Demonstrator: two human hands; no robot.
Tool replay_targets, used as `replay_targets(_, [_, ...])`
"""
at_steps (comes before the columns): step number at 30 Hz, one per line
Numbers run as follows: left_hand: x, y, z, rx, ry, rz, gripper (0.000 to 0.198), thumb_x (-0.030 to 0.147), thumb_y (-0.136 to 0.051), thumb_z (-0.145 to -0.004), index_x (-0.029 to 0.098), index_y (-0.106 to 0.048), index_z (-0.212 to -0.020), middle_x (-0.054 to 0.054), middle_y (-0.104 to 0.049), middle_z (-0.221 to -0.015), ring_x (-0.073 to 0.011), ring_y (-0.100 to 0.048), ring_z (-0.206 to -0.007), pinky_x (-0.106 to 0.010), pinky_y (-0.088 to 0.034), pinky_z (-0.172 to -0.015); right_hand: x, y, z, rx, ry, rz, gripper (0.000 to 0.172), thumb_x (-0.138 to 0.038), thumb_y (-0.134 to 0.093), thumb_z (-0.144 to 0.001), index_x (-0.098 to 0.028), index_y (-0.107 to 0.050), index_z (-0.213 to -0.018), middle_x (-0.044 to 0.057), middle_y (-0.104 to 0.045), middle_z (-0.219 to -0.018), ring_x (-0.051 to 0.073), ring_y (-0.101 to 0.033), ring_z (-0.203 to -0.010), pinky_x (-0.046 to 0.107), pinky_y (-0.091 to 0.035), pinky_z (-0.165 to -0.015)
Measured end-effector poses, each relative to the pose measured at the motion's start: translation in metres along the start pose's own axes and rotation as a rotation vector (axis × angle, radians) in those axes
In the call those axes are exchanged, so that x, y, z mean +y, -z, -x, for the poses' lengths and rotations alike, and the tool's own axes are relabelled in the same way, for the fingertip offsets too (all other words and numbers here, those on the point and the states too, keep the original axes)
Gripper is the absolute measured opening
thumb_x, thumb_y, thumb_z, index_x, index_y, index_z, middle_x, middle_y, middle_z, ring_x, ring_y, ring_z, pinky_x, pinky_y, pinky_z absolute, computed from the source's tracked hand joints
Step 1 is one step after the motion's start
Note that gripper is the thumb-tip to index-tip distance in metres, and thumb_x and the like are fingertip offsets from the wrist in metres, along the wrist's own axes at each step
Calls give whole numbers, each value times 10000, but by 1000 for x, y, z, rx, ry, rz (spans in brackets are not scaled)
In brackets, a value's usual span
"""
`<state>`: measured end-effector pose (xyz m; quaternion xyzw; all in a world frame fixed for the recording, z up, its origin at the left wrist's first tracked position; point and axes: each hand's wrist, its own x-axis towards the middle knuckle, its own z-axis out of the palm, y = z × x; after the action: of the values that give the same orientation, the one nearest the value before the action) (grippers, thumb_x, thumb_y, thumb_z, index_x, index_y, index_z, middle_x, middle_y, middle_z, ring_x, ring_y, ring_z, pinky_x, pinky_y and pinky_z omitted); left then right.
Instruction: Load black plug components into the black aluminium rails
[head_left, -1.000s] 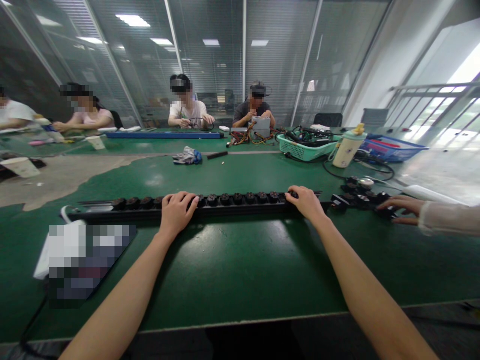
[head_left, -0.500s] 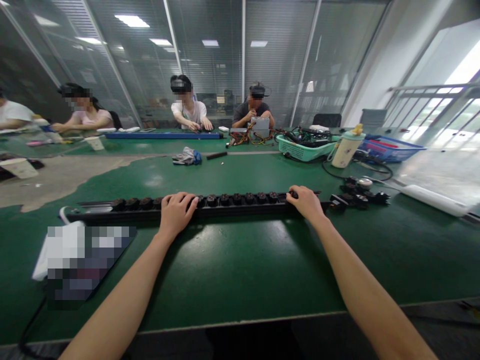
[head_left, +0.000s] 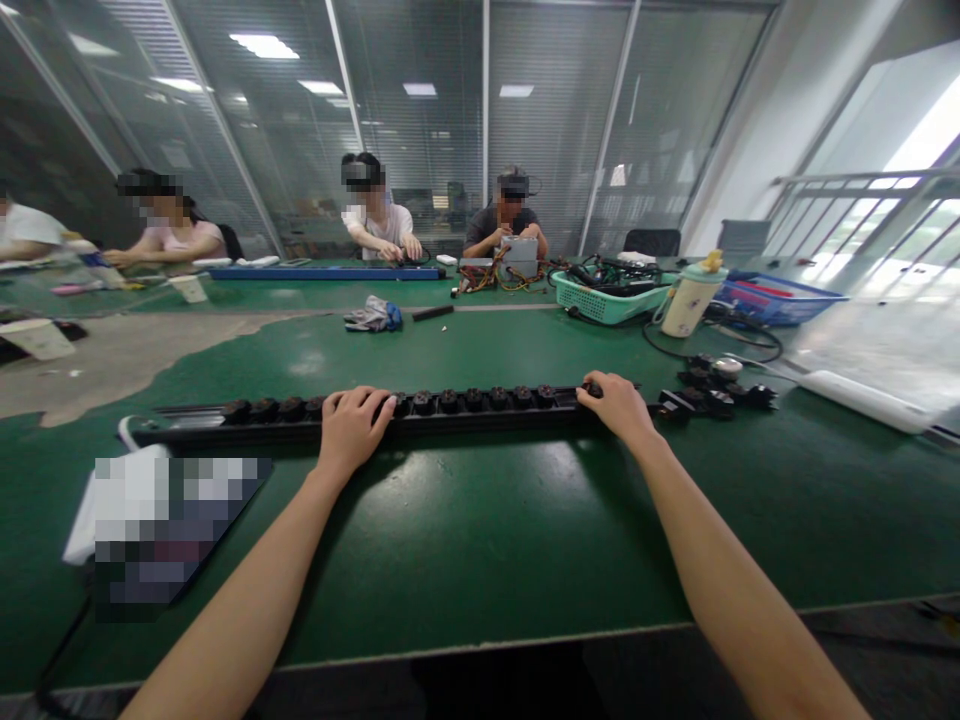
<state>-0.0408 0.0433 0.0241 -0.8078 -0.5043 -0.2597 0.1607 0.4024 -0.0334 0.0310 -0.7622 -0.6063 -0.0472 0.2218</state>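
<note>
A long black rail (head_left: pixel 480 420), like a power strip housing, lies crosswise on the green table. Several black socket-like modules (head_left: pixel 448 401) sit in a row in its channel. Over the left half of the rail, my left hand (head_left: pixel 352 422) is closed, its fingers across the top and thumb pointing right. Near the right end, my right hand (head_left: pixel 616 402) pinches a small black module (head_left: pixel 592 391) above the channel. Its lower part is hidden by my fingers. Just past the rail's right end lies a pile of loose black modules (head_left: pixel 705 385).
Behind the rail are a grey-blue glove (head_left: pixel 373 314), a green basket (head_left: pixel 611 300) of cables, a cream bottle (head_left: pixel 688 300) and a blue basket (head_left: pixel 784 298). A white box (head_left: pixel 124 500) stands front left. Several people work across the table.
My right hand has shifted slightly right along the rail with the small black module. My left hand stays in place on the rail.
</note>
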Motion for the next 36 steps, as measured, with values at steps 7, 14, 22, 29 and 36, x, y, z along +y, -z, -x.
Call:
replay_targets(7, [0,0,0,1,-6,-10,472,490,-321,-1054,234,-709,-1140,-102,-720,-1177,-288,-610,-1132,-475,-339,-1021,-2,2,1,-49,-41,44,273,-410,-574,-951,-222,-665,-1127,94,-717,-1008,229,-645,-856,293,-392,-680])
replay_targets(14, [0,1,0,1,0,9,452,486,-330,-1048,257,-709,-1139,-97,-720,-1170,-283,-610,-1123,-474,-338,-1028,3,-1,0,-30,-16,34,231,-372,-568,-954,-220,-684,-1084,100,-711,-1017,233,-642,-883,297,-407,-713])
replay_targets(22, [0,2,0,-5,4,24,461,492,-325,-1048,254,-709,-1138,-101,-721,-1175,-289,-606,-1148,-481,-335,-1036,12,-3,-2,-2,-10,11,196,-322,-579,-941,-199,-680,-1054,105,-702,-992,234,-636,-904,307,-429,-774])
replay_targets(29, [0,2,0,-3,2,20,477,497,-320,-1049,238,-711,-1139,-109,-720,-1181,-296,-605,-1144,-483,-334,-1029,18,-3,-3,11,-52,-2,226,-308,-594,-924,-183,-616,-1111,123,-706,-1000,257,-644,-911,320,-437,-779])
replay_targets(36, [1,2,0,0,7,29,444,481,-337,-1043,264,-713,-1135,-99,-724,-1167,-287,-606,-1146,-483,-338,-1030,31,-6,-7,36,-118,-9,215,-340,-631,-891,-172,-608,-1024,130,-707,-970,263,-646,-889,332,-451,-773])
